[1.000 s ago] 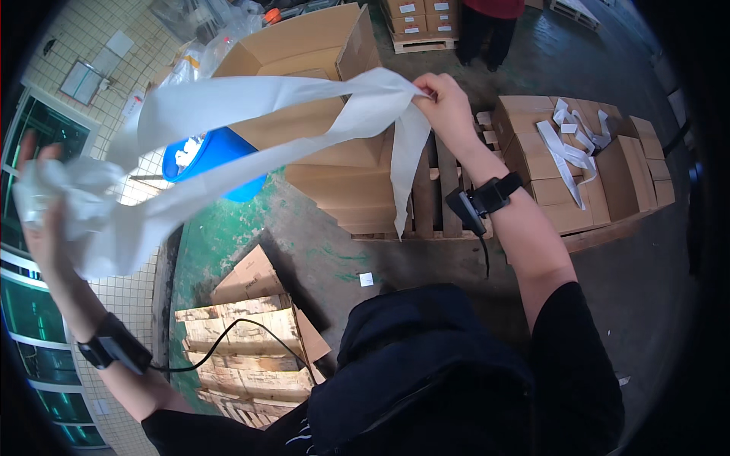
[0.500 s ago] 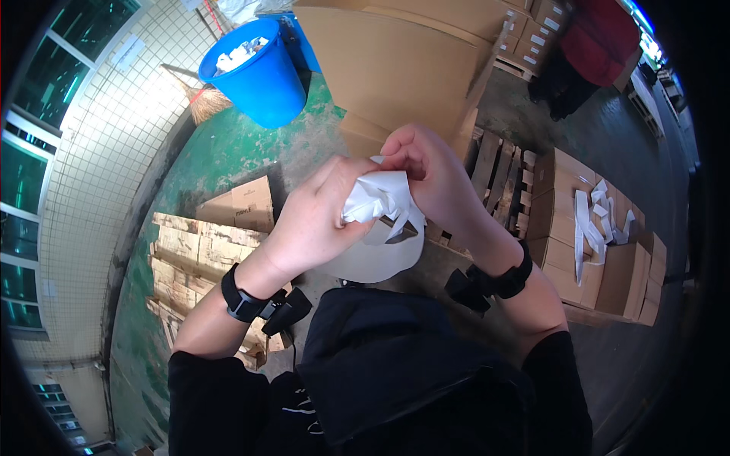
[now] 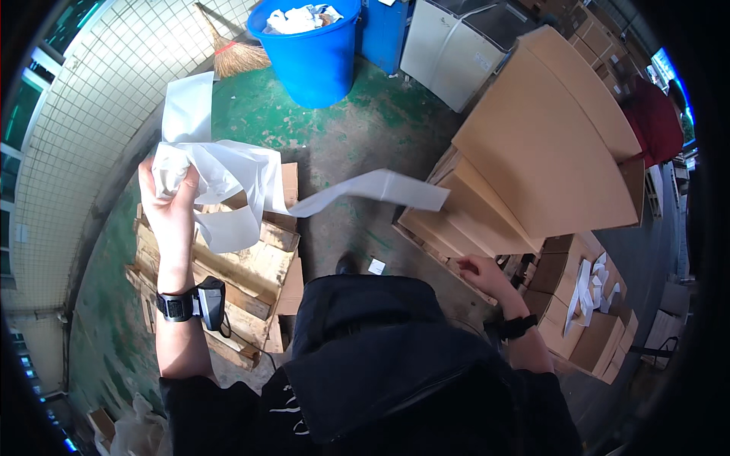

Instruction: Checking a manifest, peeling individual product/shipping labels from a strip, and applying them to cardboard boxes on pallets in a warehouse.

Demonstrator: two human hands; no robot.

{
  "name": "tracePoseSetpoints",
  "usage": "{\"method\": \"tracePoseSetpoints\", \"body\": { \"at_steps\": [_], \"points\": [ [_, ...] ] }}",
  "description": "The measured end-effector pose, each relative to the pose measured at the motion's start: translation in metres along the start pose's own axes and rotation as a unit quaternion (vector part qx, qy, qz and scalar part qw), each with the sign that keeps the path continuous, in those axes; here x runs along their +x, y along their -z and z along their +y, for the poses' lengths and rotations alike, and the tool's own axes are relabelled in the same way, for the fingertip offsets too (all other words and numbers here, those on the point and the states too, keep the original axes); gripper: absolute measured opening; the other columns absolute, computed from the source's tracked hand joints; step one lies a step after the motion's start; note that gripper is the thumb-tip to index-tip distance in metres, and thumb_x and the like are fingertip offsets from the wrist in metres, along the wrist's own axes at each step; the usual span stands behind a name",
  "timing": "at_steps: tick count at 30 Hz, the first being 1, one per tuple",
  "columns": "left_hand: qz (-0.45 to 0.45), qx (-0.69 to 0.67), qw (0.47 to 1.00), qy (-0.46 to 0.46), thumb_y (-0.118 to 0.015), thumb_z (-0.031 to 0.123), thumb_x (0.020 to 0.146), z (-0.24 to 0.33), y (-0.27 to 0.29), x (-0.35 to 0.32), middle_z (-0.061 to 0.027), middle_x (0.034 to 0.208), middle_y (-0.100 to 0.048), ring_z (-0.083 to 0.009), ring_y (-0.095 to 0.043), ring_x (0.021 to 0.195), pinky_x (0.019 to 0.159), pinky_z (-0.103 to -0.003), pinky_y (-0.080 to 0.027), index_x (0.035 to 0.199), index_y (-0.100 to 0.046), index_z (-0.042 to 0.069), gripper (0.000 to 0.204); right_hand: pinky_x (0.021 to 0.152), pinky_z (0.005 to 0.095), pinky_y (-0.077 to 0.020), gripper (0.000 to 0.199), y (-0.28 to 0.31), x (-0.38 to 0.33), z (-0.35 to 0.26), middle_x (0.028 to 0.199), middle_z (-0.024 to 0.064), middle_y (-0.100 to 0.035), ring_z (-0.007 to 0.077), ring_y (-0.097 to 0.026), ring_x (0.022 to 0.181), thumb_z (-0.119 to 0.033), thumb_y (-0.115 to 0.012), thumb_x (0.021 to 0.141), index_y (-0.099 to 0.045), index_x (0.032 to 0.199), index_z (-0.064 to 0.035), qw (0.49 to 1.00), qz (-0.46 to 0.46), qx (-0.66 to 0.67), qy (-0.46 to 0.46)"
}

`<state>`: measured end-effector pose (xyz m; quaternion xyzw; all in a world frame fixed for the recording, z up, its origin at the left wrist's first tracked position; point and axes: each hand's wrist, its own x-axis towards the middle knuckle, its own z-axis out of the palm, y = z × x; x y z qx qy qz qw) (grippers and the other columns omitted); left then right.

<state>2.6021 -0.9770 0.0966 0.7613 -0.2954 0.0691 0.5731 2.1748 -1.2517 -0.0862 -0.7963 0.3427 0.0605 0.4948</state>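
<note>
Nearest the camera is the person's own dark hooded top (image 3: 380,357), filling the lower middle of the view; from it the left forearm rises at the left, wearing a black wrist strap with a small black device (image 3: 194,302); the left hand (image 3: 169,199) is raised and clenched around a crumpled bunch of long white paper strips (image 3: 228,182), whose loose ends hang and trail away from the fist, one broad strip standing up above it and another stretching out to the right; the right hand (image 3: 480,273), with a dark band at the wrist, is held low at the right with its fingers loosely curled, grasping nothing, just beside the lower edge of a stack of large brown cardboard sheets (image 3: 547,159).

Under the left hand lies a pile of flattened brown cardboard on a wooden pallet (image 3: 243,273), resting on the worn green painted floor (image 3: 342,144); at the right, open brown cartons (image 3: 593,319) hold more white strips.

Farther off stands a round blue plastic bucket (image 3: 312,53) with crumpled white scraps in it; a straw broom (image 3: 232,49) leans by the white tiled wall (image 3: 91,99); a person in a dark red top (image 3: 654,114) stands at the far right.
</note>
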Motion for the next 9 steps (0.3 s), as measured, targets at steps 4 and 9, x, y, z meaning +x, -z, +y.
{"method": "tracePoseSetpoints", "body": {
  "at_steps": [4,9],
  "points": [
    [-0.001,-0.052,0.999,-0.009,-0.065,0.007,0.078,-0.057,-0.003,0.076,-0.0025,0.093,-0.054,-0.0089,-0.051,0.085,0.076,-0.024,-0.043,0.101,-0.050,0.004,0.028,0.080,0.0297,-0.0468,0.031,-0.026,-0.004,0.042,0.093,0.0124,-0.064,0.0222,-0.062,0.089,-0.018,-0.063,0.079,-0.059,0.106,-0.0037,0.978,-0.075,-0.134,-0.142],
    [-0.060,-0.121,0.991,0.003,-0.061,0.002,0.080,-0.104,-0.061,0.168,-0.0029,0.093,-0.054,-0.0090,-0.052,0.084,0.075,-0.024,-0.044,0.102,-0.047,0.005,0.026,0.081,0.0324,-0.0463,0.031,-0.051,-0.037,0.107,0.098,0.0114,-0.065,0.0242,-0.061,0.094,-0.022,-0.064,0.078,-0.062,0.104,-0.0060,0.967,-0.114,-0.079,-0.212]
  ]
}}
